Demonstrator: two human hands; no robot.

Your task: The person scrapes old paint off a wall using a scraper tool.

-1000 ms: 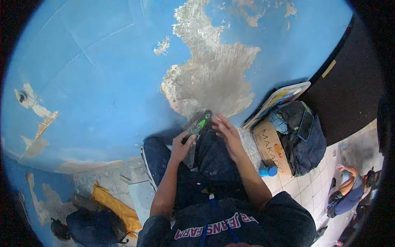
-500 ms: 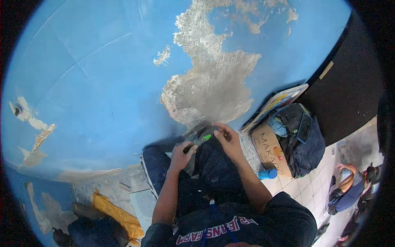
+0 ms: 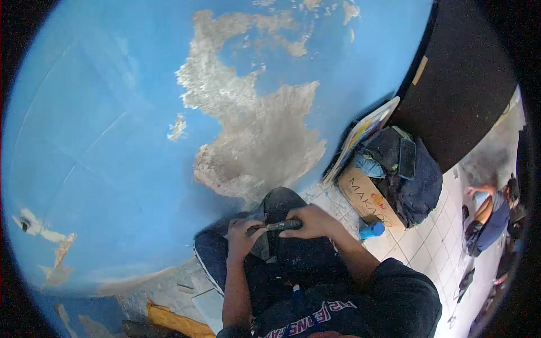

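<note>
A slim hand tool (image 3: 277, 226) with a dark handle and a greyish middle lies level across my lap; its exact kind is hard to make out. My right hand (image 3: 313, 222) is closed round the handle end. At the other end, the fingers of my left hand (image 3: 241, 239) pinch the tool and hide its tip. Both hands are above my bent legs in dark trousers (image 3: 301, 248). Just beyond my knees rises a blue wall (image 3: 141, 186) with a large scraped grey patch (image 3: 248, 152).
To the right stand a cardboard box (image 3: 366, 194) with a dark bag (image 3: 414, 186) and a phone (image 3: 407, 159) on top, plus a blue bottle (image 3: 372, 230). Leaning boards (image 3: 363, 135) rest behind. A yellow sheet (image 3: 177, 321) lies lower left. Another person (image 3: 489, 219) is far right.
My right hand has come onto the tool's handle, which my left hand held before. The tool has turned level and its green part no longer shows. The view has shifted.
</note>
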